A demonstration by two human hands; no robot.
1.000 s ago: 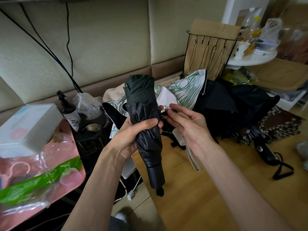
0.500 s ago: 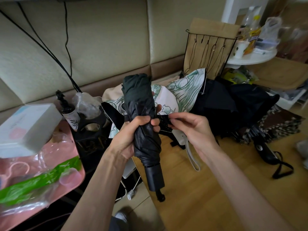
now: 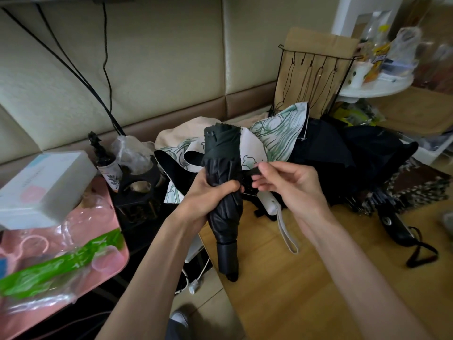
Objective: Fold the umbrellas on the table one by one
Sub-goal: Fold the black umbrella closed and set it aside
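Hands at centre, both bare. Left hand (image 3: 210, 195): fingers curled round the middle of the black umbrella (image 3: 221, 171), covering that part of the cloth. Right hand (image 3: 289, 185): thumb and forefinger pinching the strap (image 3: 248, 171), drawn level to the right from the umbrella; strap tip hidden behind the fingers, fastening not to be made out; other fingers loosely bent. Black umbrella: folded, held nearly upright in the air over the near left corner of the table (image 3: 294, 285), handle end down, top end up in front of the pile.

Pile at the back of the table, partly hidden by hands and umbrella: 1 flowered umbrella (image 3: 277, 133), white and green, cloth crumpled; white handle (image 3: 268, 204) with loop showing below the right hand; black cloth (image 3: 343, 155) heaped to the right, number of umbrellas in it not countable; 1 black handle (image 3: 394, 224) with wrist loop lying on the wood; patterned cloth (image 3: 421, 185) beside it, mostly covered.

Table: pale wood, cut off at bottom and right. Left of it: pink tray (image 3: 111, 209) with clear bags, cut off at the left edge; white box (image 3: 44, 182); pump bottle (image 3: 105, 160). Behind: padded cream wall (image 3: 171, 57) with black cables (image 3: 73, 67) running down it; wire rack (image 3: 316, 74) against brown card; round white shelf (image 3: 375, 88), things on it blurred.
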